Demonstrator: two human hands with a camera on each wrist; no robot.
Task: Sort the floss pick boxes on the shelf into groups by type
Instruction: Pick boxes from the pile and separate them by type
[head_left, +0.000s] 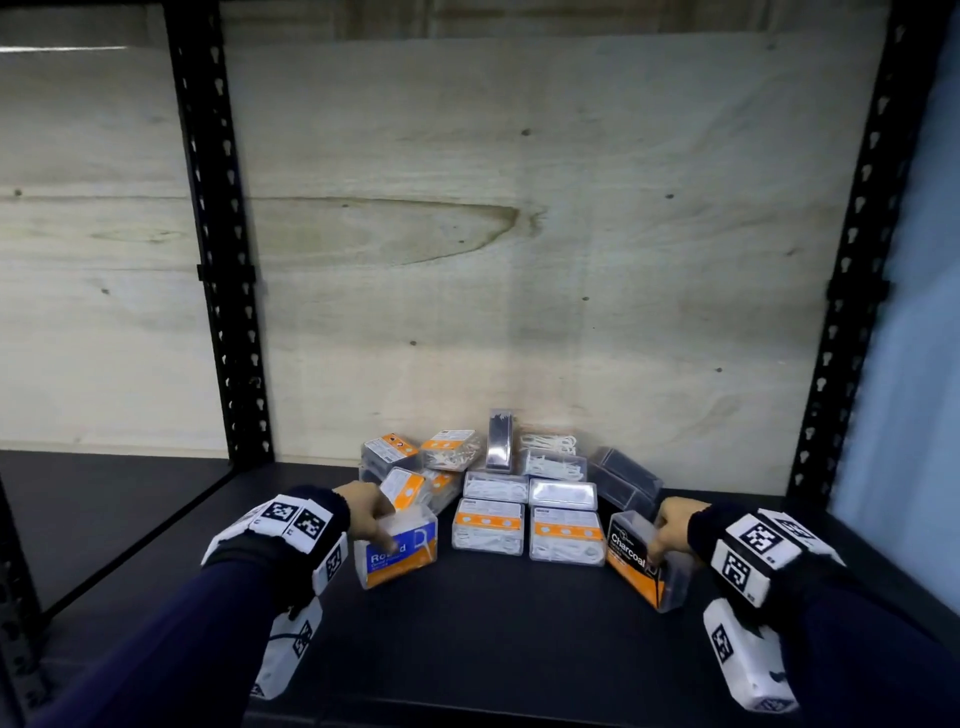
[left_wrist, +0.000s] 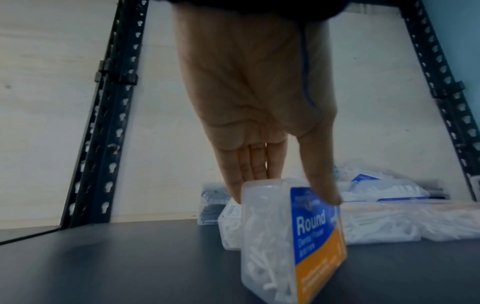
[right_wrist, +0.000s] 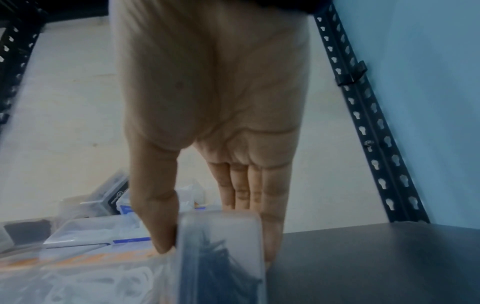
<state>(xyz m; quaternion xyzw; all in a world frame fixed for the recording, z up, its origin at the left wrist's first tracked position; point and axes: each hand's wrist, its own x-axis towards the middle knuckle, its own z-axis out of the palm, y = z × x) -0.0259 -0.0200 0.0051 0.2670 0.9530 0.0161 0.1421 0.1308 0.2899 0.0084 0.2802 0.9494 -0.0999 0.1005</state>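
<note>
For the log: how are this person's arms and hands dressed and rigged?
Both arms wear dark navy long sleeves reaching the wrists. Each wrist carries a white boxy camera rig covered in black-and-white square fiducial markers, on dark straps, with another white marked block hanging under the forearm. The left hand and right hand are bare, without gloves.

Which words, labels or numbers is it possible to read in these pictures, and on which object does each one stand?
"Round": blue label of the clear box of white picks pinched by the left hand.
"Charcoal": black and orange label of the box of dark picks gripped by the right hand.
Smaller print on both labels: blurred.
Labels on the other boxes: too small.
Square code tags on the wristbands: no words.
</note>
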